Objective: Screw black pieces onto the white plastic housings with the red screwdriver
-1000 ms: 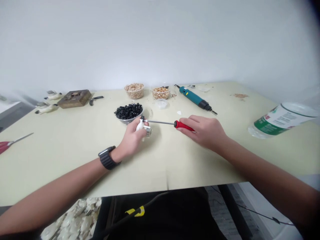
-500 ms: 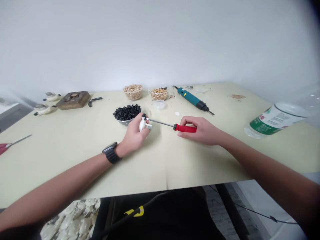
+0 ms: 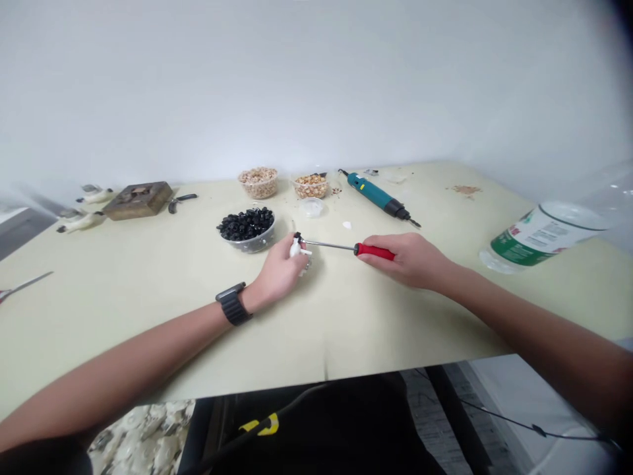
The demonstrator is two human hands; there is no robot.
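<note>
Where the left hand [image 3: 277, 269] stands: above the pale yellow bench [image 3: 297, 336], grip closed, thumb and fingers pinching a small white fitting with a black end [image 3: 295, 249].
Right hand [image 3: 415, 259]: grip closed around the red handle of a slim metal-shafted screwdriver [image 3: 364, 250].
Screwdriver shaft: nearly level across the view, pointing left, its tip at the fitting's black end; whether it is seated cannot be told.
Left wrist: black-banded watch [image 3: 236, 308].
Nearest bowl: clear round plastic bowl of black parts [image 3: 257, 245], just beyond the left hand.
Rear of bench: clear bowl of pale beige pieces [image 3: 261, 192], clear bowl of amber pieces [image 3: 311, 192] and teal cylindrical power driver [image 3: 376, 193], side by side.
Left of bench: brown rectangular block [image 3: 138, 203], near two off-white pieces [image 3: 83, 221].
Right of bench: clear plastic bottle with a green-and-white label [image 3: 527, 241].
Below bench: heap of off-white pieces [image 3: 148, 435].
</note>
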